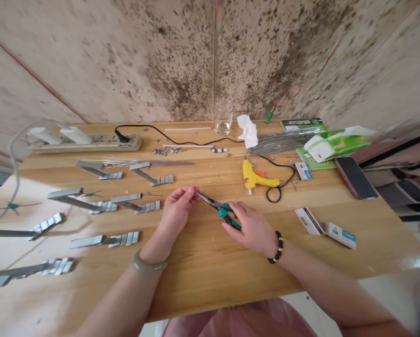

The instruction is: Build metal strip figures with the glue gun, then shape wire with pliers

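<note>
My right hand (252, 226) grips the green-and-black handles of a pair of needle-nose pliers (215, 203). The jaws point up and left, and their tip meets the fingers of my left hand (177, 208). That hand is closed, thumb against forefinger, on something too small to make out at the plier tip. On the left of the table stand several grey folded strip pieces (125, 201) with segmented ends. Thin wires (153, 162) lie behind them.
A yellow glue gun (259, 179) lies beyond the pliers, its black cord looping right. At the back are a power strip (100, 143), a glass of water (223, 125), a crumpled tissue (247, 131) and a wire bundle (283, 141). A phone (356, 178) and small boxes (340, 235) lie right.
</note>
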A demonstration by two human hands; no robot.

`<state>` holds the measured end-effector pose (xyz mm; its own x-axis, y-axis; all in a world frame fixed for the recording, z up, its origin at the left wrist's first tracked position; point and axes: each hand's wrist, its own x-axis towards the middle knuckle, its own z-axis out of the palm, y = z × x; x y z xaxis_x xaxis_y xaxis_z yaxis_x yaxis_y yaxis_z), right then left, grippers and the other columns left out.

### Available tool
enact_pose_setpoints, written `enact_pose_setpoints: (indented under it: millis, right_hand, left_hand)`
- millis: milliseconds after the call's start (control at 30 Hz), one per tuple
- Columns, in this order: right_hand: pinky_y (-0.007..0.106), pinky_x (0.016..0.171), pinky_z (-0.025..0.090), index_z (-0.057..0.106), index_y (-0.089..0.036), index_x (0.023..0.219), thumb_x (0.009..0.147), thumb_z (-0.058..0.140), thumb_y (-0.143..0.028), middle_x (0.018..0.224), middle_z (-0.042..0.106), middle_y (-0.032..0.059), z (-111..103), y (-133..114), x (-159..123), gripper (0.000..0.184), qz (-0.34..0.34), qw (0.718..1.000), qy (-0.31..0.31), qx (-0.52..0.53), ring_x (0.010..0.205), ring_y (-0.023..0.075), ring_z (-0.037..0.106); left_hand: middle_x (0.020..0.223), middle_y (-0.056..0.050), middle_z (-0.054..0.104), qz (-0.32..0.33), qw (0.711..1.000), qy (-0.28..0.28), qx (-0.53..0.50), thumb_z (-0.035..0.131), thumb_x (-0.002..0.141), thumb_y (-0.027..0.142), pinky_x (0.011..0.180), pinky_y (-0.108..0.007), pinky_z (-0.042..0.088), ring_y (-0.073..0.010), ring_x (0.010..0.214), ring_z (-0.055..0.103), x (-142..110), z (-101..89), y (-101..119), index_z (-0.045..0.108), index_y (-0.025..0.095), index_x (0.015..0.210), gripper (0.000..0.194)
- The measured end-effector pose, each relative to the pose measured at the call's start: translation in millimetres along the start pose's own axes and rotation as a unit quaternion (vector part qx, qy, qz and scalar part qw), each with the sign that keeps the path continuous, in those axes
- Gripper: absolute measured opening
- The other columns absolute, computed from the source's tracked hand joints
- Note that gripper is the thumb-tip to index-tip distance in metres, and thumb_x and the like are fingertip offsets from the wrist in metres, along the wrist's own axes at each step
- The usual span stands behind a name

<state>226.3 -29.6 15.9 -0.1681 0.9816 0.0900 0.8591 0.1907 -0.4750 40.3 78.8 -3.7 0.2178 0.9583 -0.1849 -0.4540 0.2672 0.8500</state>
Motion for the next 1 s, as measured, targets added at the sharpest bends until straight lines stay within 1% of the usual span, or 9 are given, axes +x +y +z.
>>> enact_pose_setpoints:
  millis: [333,533,633,800,1000]
  right_hand:
    - [0.039,0.078,0.05,0.046,-0.016,0.123,0.088,0.052,-0.036,0.103,0.063,0.0114,2.3,1.5,0.9,0.041,-0.002,1.0,0.012,0.008,0.093,0.0263,0.061]
    - [0.039,0.08,0.05,0.045,-0.015,0.124,0.086,0.054,-0.039,0.106,0.061,0.0116,5.4,1.3,0.6,0.045,0.001,1.0,0.004,-0.012,0.092,0.0259,0.061]
    - [0.039,0.082,0.05,0.045,-0.015,0.124,0.087,0.053,-0.039,0.106,0.061,0.0119,5.7,0.7,0.4,0.045,0.002,1.0,0.006,-0.007,0.095,0.0263,0.06]
    - [0.039,0.082,0.05,0.044,-0.016,0.125,0.087,0.053,-0.038,0.11,0.06,0.0124,5.2,0.5,0.4,0.045,0.006,1.0,0.018,0.01,0.094,0.0255,0.06]
    - [0.039,0.083,0.05,0.044,-0.014,0.125,0.087,0.053,-0.038,0.108,0.06,0.0125,5.2,0.8,0.1,0.046,0.006,1.0,0.013,0.008,0.094,0.0254,0.06]
  left_hand:
    - [0.074,-0.001,0.069,0.005,1.0,0.001,0.006,0.081,0.062,0.033,0.067,-0.025,0.05,-0.0106,0.065,0.059,0.2,-0.2,0.0,0.07,0.019,0.068,0.019]
    - [0.07,0.001,0.068,0.021,1.0,0.011,-0.01,0.081,0.061,0.031,0.067,-0.023,0.047,-0.0105,0.069,0.06,1.0,0.4,0.2,0.069,0.019,0.064,0.018]
    - [0.07,0.001,0.067,0.019,1.0,0.013,-0.011,0.082,0.061,0.032,0.068,-0.023,0.047,-0.0103,0.068,0.06,1.1,0.8,0.4,0.069,0.019,0.064,0.018]
    - [0.069,0.0,0.068,0.017,1.0,0.02,-0.008,0.082,0.06,0.032,0.063,-0.023,0.047,-0.0092,0.062,0.058,1.4,-0.1,0.3,0.069,0.019,0.065,0.019]
    - [0.068,0.001,0.068,0.015,1.0,0.021,-0.015,0.082,0.06,0.031,0.062,-0.022,0.046,-0.0086,0.061,0.057,1.9,-0.9,0.0,0.07,0.019,0.065,0.018]
